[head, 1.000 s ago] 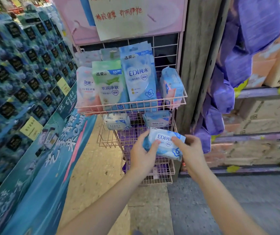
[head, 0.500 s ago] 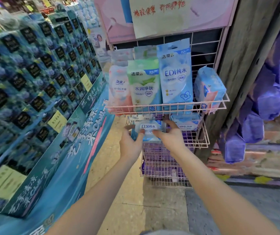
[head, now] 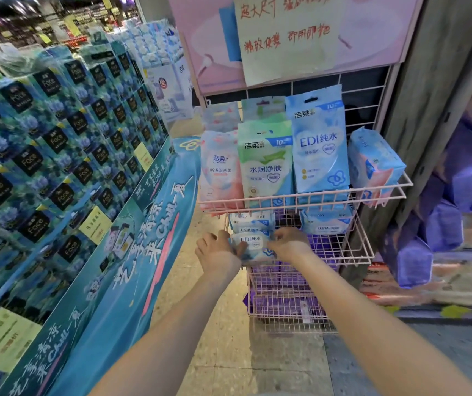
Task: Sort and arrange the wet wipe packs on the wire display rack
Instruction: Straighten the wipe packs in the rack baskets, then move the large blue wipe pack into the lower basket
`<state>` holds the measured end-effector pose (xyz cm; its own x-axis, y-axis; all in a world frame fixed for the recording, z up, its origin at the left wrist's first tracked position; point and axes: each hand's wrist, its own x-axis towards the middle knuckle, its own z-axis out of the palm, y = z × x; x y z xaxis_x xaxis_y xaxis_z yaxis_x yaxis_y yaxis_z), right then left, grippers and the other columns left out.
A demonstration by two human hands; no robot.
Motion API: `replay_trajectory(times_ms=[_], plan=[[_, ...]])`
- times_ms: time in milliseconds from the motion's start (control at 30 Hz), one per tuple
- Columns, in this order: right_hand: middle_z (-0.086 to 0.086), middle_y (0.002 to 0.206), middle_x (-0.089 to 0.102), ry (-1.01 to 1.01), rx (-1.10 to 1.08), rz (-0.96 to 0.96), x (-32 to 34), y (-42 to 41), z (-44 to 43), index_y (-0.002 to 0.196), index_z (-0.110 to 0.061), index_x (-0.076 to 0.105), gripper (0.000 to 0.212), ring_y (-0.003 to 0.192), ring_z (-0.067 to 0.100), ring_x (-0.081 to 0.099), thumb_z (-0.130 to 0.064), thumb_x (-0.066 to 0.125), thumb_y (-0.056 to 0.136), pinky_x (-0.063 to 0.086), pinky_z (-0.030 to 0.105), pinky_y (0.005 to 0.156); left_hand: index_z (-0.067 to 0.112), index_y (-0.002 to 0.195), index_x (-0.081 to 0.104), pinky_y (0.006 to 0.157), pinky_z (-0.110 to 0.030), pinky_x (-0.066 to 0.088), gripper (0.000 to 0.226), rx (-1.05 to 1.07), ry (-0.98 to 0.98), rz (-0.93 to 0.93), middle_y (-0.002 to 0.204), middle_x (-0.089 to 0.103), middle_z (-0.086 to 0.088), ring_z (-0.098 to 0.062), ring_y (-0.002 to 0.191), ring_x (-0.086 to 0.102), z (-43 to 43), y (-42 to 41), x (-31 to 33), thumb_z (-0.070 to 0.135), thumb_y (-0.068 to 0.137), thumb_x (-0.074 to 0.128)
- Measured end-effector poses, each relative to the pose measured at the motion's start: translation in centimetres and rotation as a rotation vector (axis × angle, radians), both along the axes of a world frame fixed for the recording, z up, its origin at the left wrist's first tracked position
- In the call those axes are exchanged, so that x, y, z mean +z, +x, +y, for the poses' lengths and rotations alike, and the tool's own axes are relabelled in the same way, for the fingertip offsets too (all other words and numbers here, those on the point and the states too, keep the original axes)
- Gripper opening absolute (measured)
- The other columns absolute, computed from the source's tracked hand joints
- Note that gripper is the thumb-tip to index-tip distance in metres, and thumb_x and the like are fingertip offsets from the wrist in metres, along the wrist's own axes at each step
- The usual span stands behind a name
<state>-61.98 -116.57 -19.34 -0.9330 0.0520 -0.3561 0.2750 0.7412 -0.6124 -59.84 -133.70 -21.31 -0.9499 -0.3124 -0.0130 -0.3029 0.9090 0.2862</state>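
Observation:
A small blue-and-white wipe pack (head: 253, 243) is held between my left hand (head: 218, 252) and my right hand (head: 289, 244) at the left front of the middle basket (head: 354, 244) of the pink wire rack. Behind it in that basket lie another small blue pack (head: 251, 221) and, at the right, a blue-and-white pack (head: 327, 222). The top basket (head: 300, 202) holds upright packs: a pink one (head: 220, 170), a green one (head: 266, 164), a tall blue one (head: 319, 150) and a blue-pink bundle (head: 374, 164).
A teal display stand (head: 132, 252) stacked with dark tissue boxes (head: 52, 144) runs along the left. A grey pillar (head: 434, 81) and hanging purple packs (head: 469, 178) flank the rack on the right. The bottom basket (head: 283, 301) holds purple packs. A pink sign (head: 286, 38) tops the rack.
Both hands carried the small blue pack up from in front of the lower basket into the left front of the middle basket. The view has moved closer to the rack.

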Motion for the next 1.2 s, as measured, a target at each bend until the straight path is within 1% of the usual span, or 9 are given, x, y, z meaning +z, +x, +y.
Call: replay_trajectory(times_ms=[100,333,500,633,733,833,1000,1067,1200], plan=[[0.006,0.115,0.073,-0.162,-0.246,0.205,0.8,2.1,2.0,0.122,-0.015,0.068,0.03,0.086,0.019,0.066,-0.024,0.064,0.093,0.048,0.021,0.069,0.013,0.119,0.064,0.096,-0.048,0.036,0.045,-0.095,0.021,0.239,0.122,0.056,-0.015,-0.039,0.117,0.048,1.7,1.4,0.5,0.047,0.09,0.067],[-0.002,0.086,0.064,-0.339,-0.711,0.58,5.4,7.4,9.1,0.099,-0.013,0.068,0.011,0.085,0.018,0.059,-0.014,0.064,0.089,0.035,0.022,0.074,0.023,0.113,0.062,0.097,-0.044,0.046,0.026,-0.553,0.199,0.357,0.112,0.06,0.0,-0.024,0.106,0.057,10.5,4.6,4.6,0.04,0.096,0.054],[-0.001,0.089,0.064,-0.449,-0.966,0.746,9.3,8.9,14.7,0.102,-0.009,0.066,0.018,0.09,0.021,0.062,-0.011,0.06,0.085,0.045,0.029,0.082,0.016,0.103,0.068,0.084,-0.04,0.05,0.021,-0.759,0.323,0.685,0.099,0.066,0.001,-0.022,0.091,0.062,16.6,7.0,8.6,0.029,0.09,0.06],[0.0,0.098,0.066,-0.423,-0.763,0.913,13.0,8.6,16.4,0.107,-0.019,0.062,0.029,0.084,0.011,0.061,-0.027,0.066,0.079,0.051,0.027,0.085,0.014,0.109,0.065,0.087,-0.042,0.05,0.027,-0.72,0.401,0.757,0.104,0.064,-0.002,-0.027,0.098,0.062,19.5,7.6,11.9,0.026,0.085,0.059],[0.005,0.098,0.059,-0.097,-0.491,0.762,13.8,6.5,16.5,0.103,-0.02,0.06,0.062,0.094,0.023,0.056,-0.066,0.07,0.062,0.048,0.036,0.083,0.013,0.11,0.061,0.089,-0.041,0.049,0.028,-0.654,0.382,0.751,0.107,0.06,-0.005,-0.028,0.1,0.059,20.4,6.9,12.9,0.026,0.086,0.054],[0.009,0.114,0.055,-0.031,-0.395,0.593,14.3,5.2,15.9,0.124,-0.018,0.06,0.094,0.113,0.029,0.054,-0.075,0.065,0.049,0.049,0.046,0.096,0.01,0.104,0.058,0.085,-0.042,0.049,0.017,-0.552,0.351,0.715,0.103,0.058,-0.006,-0.027,0.095,0.057,20.5,6.2,12.9,0.018,0.089,0.055],[0.01,0.121,0.054,0.012,-0.465,0.686,14.8,4.1,15.5,0.12,-0.018,0.064,0.057,0.114,0.035,0.051,-0.042,0.073,0.07,0.045,0.046,0.098,0.011,0.115,0.057,0.09,-0.04,0.05,0.027,-0.526,0.372,0.707,0.111,0.059,-0.004,-0.024,0.103,0.059,20.6,6.4,12.9,0.013,0.088,0.059],[0.005,0.12,0.058,-0.2,-0.484,0.762,14.8,4.4,16.0,0.116,-0.021,0.069,0.049,0.115,0.027,0.053,-0.037,0.074,0.07,0.045,0.041,0.1,0.011,0.117,0.057,0.093,-0.04,0.05,0.03,-0.499,0.413,0.719,0.112,0.058,-0.003,-0.024,0.105,0.059,20.6,6.4,13.3,0.015,0.088,0.059],[0.004,0.102,0.075,-1.003,-0.491,0.817,15.9,6.0,17.7,0.105,-0.016,0.071,0.034,0.089,0.017,0.069,-0.018,0.076,0.071,0.056,0.038,0.084,0.014,0.13,0.053,0.096,-0.043,0.05,0.039,-0.446,0.573,0.706,0.119,0.055,0.002,-0.02,0.104,0.061,20.8,6.3,14.4,0.023,0.092,0.058]])
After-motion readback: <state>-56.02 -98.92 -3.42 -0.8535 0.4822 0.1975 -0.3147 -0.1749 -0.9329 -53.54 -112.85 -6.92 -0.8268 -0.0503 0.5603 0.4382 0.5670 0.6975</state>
